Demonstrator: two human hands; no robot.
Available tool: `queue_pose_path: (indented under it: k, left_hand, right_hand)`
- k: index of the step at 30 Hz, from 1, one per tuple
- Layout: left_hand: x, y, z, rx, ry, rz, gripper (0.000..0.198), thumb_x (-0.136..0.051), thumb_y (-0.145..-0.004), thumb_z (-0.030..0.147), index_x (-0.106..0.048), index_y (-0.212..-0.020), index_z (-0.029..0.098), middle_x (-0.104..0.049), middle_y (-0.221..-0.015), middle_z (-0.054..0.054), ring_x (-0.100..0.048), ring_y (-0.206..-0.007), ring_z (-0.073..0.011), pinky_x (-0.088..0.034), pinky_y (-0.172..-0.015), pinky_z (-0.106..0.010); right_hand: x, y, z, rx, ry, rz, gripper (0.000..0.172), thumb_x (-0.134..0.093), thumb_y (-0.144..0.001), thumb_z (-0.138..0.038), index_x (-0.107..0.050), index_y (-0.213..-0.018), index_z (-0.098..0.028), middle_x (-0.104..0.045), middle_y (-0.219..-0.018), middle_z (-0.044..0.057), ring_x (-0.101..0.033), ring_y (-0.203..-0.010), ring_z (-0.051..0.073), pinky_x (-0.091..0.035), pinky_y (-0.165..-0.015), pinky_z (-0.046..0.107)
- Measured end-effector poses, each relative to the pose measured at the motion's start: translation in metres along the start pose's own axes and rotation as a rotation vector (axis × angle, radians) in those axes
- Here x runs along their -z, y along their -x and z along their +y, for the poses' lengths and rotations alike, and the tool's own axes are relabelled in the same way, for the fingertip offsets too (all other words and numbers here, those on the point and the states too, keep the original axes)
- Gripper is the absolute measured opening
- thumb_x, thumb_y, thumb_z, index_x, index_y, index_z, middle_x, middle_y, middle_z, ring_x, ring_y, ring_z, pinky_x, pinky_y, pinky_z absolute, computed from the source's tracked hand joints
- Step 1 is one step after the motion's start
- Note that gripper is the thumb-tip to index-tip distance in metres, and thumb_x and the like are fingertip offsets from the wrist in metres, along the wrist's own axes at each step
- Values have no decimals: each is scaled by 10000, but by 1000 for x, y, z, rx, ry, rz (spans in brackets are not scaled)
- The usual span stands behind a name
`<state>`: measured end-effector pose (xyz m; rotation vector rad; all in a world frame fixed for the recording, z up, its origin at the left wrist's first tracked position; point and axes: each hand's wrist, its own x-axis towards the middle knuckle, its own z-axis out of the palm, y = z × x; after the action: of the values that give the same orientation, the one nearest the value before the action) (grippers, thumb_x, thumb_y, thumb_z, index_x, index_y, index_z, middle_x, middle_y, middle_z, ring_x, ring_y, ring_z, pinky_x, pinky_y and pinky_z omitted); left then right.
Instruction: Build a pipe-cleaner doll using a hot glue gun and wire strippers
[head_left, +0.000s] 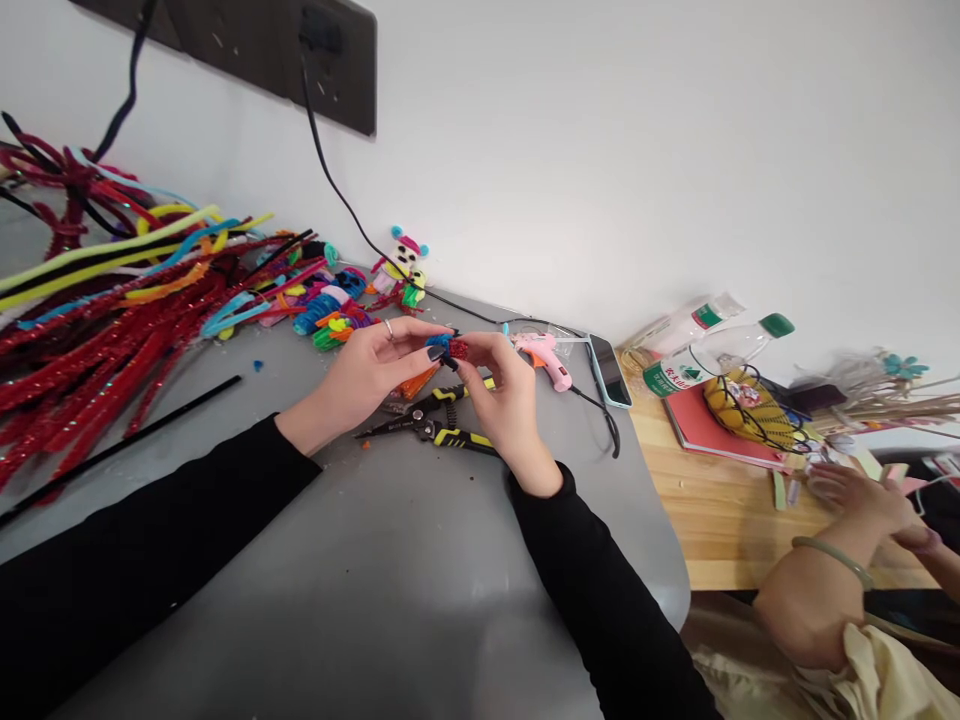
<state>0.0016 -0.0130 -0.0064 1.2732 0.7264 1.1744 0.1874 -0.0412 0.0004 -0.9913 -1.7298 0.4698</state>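
A small fuzzy blue-and-red pipe-cleaner piece (448,348) sits pinched between both hands above the grey surface (390,580). The left hand (371,375) grips its blue end with curled fingers; the right hand (504,400) closes on the red end. Black-and-yellow pliers (435,425) lie just beneath the hands, a pink glue gun (547,358) just beyond the right hand.

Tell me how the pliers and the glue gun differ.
The pliers are black with yellow grips; the glue gun is pink. The pliers lie right under the right hand, which pinches a fuzzy piece; the glue gun lies farther off, beside the phone. The glue gun trails a black cord; the pliers have none. Both lie on the grey table.
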Motion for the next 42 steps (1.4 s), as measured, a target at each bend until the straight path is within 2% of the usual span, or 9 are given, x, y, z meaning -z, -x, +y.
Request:
queue_pose_path:
  k: [10, 15, 27, 42]
  left_hand:
    - [-7, 0, 4, 73, 119, 49, 430, -950, -684, 461, -827, -1003, 200, -797, -1100, -97, -716, -1108, -280, -583, -1020, -414]
    - [-10, 0, 7, 90, 145, 61, 425, -965, -648, 431, -822, -976, 201, -787, -1071, -86, -705, -1101, -275, -581, -1005, -407]
    - [-14, 2, 8, 97, 197, 96, 311, -946, -650, 303, -827, -925, 220, -768, -998, -50, -684, -1040, -228, -577, -929, -338]
    - [-13, 3, 10, 65, 177, 55, 336, -919, -705, 372, -837, -986, 207, -793, -1117, -96, -704, -1135, -292, -593, -998, -411]
  right_hand:
    - [2, 0, -1, 41, 98, 2, 88, -589, -1005, -205, -647, -1070, -219, -719, -944, 31, -675, -821, 144, -598, -781, 294]
    - [2, 0, 0, 111, 175, 10, 95, -574, -1016, -196, -648, -1066, -228, -708, -907, 25, -667, -800, 154, -589, -753, 304]
    - [1, 0, -2, 227, 248, 17, 126, -541, -1032, -153, -636, -1077, -223, -690, -909, 23, -653, -793, 147, -558, -743, 294]
    - [1, 1, -4, 197, 228, 20, 146, -539, -1023, -145, -638, -1094, -225, -699, -935, 29, -658, -810, 152, -559, -768, 302]
